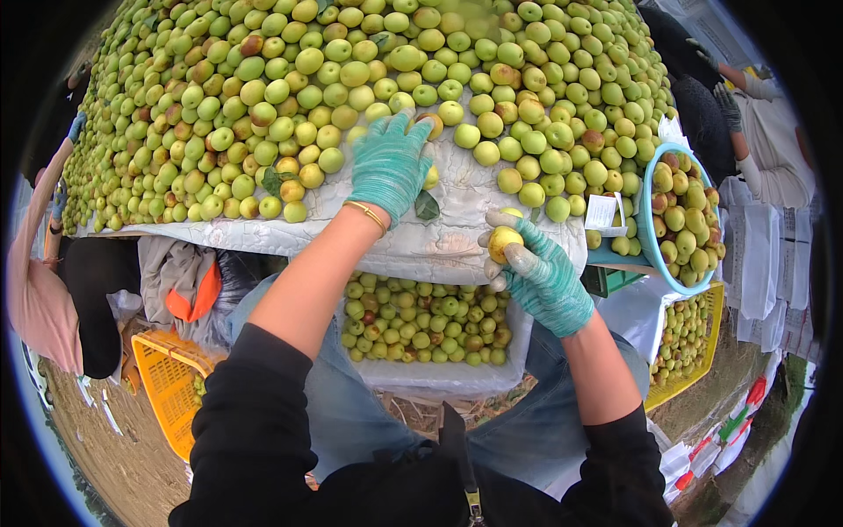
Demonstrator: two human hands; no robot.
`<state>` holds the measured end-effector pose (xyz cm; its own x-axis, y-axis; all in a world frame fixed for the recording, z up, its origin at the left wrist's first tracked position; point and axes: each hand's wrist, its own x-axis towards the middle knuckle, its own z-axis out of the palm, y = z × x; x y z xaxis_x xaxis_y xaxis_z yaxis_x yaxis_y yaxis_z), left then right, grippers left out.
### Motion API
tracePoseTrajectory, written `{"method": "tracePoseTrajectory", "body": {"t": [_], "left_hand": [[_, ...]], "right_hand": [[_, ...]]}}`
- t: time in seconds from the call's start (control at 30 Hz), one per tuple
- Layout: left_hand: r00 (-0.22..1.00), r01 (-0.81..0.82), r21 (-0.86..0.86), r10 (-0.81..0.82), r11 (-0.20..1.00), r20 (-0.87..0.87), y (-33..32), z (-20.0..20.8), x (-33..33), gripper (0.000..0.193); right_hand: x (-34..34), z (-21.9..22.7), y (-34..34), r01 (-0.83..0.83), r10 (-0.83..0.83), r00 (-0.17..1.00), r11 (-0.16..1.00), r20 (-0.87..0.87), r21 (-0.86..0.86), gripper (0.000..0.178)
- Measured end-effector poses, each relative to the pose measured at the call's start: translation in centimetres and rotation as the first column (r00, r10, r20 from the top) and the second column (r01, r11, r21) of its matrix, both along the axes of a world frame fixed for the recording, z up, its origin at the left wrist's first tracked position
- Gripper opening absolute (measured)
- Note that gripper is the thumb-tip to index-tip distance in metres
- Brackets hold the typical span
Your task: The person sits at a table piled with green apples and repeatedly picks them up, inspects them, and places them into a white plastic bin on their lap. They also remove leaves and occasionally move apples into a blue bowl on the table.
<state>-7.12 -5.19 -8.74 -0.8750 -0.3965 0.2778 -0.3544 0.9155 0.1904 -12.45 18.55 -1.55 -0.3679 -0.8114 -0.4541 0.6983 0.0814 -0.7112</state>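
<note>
A broad heap of green jujubes (pixel 290 88), some with brown patches, covers a table spread with a pale quilted cloth (pixel 457 228). My left hand (pixel 386 167), in a green glove, reaches palm down to the near edge of the heap. Its fingers are stretched out, and the fingertips lie against a brownish jujube (pixel 430 126). My right hand (pixel 546 277) wears a matching glove with greyish fingertips. It pinches a yellow-green jujube (pixel 503 244) above the cloth's front edge. A second, greener jujube (pixel 512 212) shows just beyond those fingers, partly hidden.
Below the table edge, between my knees, stands a lined crate (pixel 518 351) of jujubes. At right are a light-blue basin (pixel 651 211) full of browner ones, a small white box (pixel 602 213) and a yellow crate (pixel 711 342). An orange crate (pixel 162 386) sits left. Other people work at both sides.
</note>
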Motion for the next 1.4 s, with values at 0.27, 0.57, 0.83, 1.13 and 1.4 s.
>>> {"method": "tracePoseTrajectory", "body": {"t": [0.27, 0.57, 0.83, 1.13, 1.4], "left_hand": [[0.963, 0.008, 0.093, -0.033, 0.996, 0.268, -0.4, 1.1, -3.6, 0.046], [0.798, 0.603, 0.524, -0.449, 0.602, -0.402, 15.1, 6.4, -9.5, 0.055], [0.836, 0.548, 0.452, -0.472, 0.704, -0.278, 23.1, 8.0, -23.3, 0.052], [0.819, 0.561, 0.466, -0.375, 0.685, -0.434, 18.5, 6.5, -24.4, 0.033], [0.885, 0.369, 0.068, -0.373, 0.927, 0.280, 8.8, 3.7, -14.9, 0.052]], "right_hand": [[-2.9, 1.3, 2.2, 0.061, 0.019, 0.918, 0.980, -0.397, 0.188, 0.054], [-14.6, 4.6, 17.0, 0.925, 0.017, 0.081, 0.371, -0.997, 0.082, 0.049], [-13.7, 4.6, 22.0, 0.866, 0.296, 0.078, 0.453, -0.952, 0.212, 0.042], [-12.2, 4.7, 22.2, 0.778, 0.567, 0.154, 0.435, -0.809, 0.453, 0.017], [-9.9, 2.5, 14.6, 0.515, 0.314, -0.080, 0.826, -0.946, 0.231, 0.018]]}}
